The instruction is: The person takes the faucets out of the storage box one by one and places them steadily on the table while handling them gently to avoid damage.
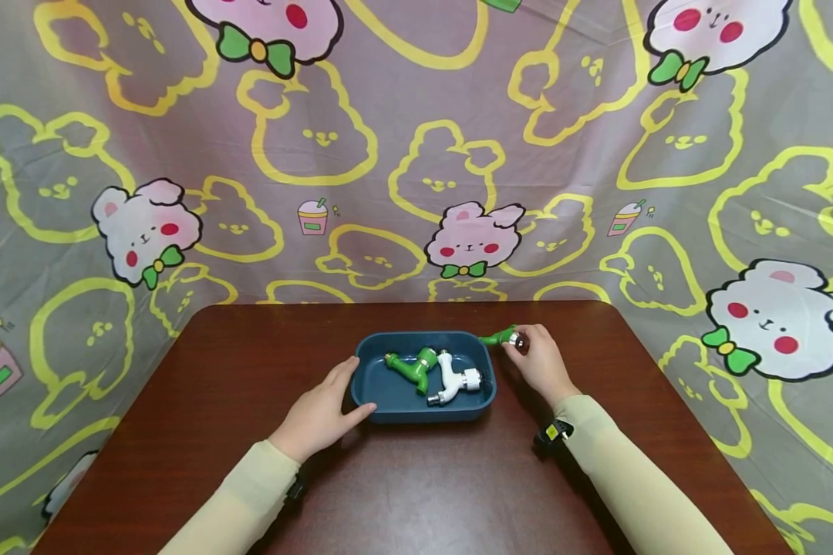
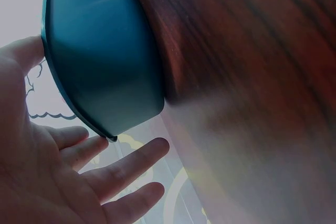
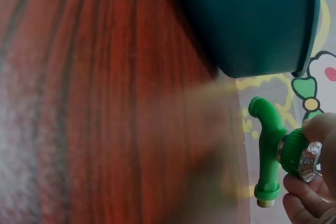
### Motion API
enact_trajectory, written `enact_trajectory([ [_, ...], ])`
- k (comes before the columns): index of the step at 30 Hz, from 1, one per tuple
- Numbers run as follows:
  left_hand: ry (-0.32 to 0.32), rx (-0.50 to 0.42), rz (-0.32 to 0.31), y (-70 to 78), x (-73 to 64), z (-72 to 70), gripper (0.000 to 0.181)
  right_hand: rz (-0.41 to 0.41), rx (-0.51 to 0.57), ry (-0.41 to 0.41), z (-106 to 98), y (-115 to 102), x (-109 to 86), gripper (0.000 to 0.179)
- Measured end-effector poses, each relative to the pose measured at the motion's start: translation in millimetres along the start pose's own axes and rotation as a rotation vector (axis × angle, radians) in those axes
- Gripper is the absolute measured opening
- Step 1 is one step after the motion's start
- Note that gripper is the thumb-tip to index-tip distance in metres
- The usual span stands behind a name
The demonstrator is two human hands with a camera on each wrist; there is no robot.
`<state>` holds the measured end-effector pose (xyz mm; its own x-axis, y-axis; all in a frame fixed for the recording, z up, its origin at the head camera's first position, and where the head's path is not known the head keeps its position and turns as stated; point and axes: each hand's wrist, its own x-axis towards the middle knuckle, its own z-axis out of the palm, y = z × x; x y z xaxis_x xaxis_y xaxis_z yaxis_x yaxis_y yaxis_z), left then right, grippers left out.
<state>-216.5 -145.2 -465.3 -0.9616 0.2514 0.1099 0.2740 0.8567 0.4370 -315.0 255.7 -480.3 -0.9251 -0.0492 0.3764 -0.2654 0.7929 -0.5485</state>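
Note:
A blue plastic basin [image 1: 416, 417] sits on the table, holding a green faucet [image 1: 411, 368] and a white faucet [image 1: 451, 381]. At the basin's left end rests my left hand [image 1: 322, 412]; in the left wrist view its fingers [image 2: 128, 169] are spread and fairly straight, with thumb and some fingertips at the rim. My right hand [image 1: 543, 364] pinches a second green faucet [image 3: 269, 150] by its ribbed, silver-capped knob, just beyond the basin's right end. A brass-coloured threaded end shows on that faucet in the right wrist view.
The dark red-brown wooden table [image 1: 416, 486] stretches around the basin. Behind and on both sides hangs a cloth curtain [image 1: 382, 154] printed with cartoon rabbits, meeting the table's far edge. Dark devices are strapped to both wrists.

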Motion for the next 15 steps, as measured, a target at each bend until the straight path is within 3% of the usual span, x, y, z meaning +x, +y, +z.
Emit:
enact_trajectory([
  [15, -0.001, 0.001, -0.003, -0.2, -0.2, 0.6, 0.093, -0.013, -0.022, 0.001, 4.7, 6.7, -2.6, 0.041],
])
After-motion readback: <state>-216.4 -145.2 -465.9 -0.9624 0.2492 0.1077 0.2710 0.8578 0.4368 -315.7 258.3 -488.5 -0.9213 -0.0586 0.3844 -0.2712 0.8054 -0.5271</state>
